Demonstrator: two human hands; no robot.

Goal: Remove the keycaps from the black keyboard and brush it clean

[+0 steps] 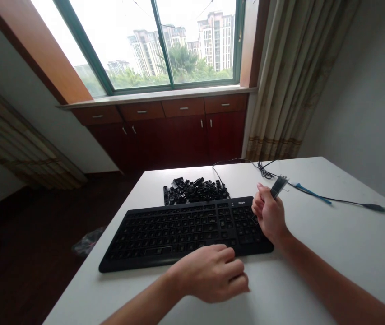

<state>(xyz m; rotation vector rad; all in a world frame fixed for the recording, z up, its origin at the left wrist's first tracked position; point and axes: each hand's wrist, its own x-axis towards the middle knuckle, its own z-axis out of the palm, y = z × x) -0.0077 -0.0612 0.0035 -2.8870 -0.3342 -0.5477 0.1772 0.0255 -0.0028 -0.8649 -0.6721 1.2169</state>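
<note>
Black rectangular plastic keyboard, keycaps off, on white table, before heaped black plastic keycaps. Right hand: fingers wrapped around dark, flat, bristle-tipped tool. Left hand: fingers curled, contents undeterminable; best used bracing the keyboard.

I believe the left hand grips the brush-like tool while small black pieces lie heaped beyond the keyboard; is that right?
Not quite: the head view shows the right hand gripping the brush-like tool; the small black pieces do lie heaped beyond the keyboard.
</note>
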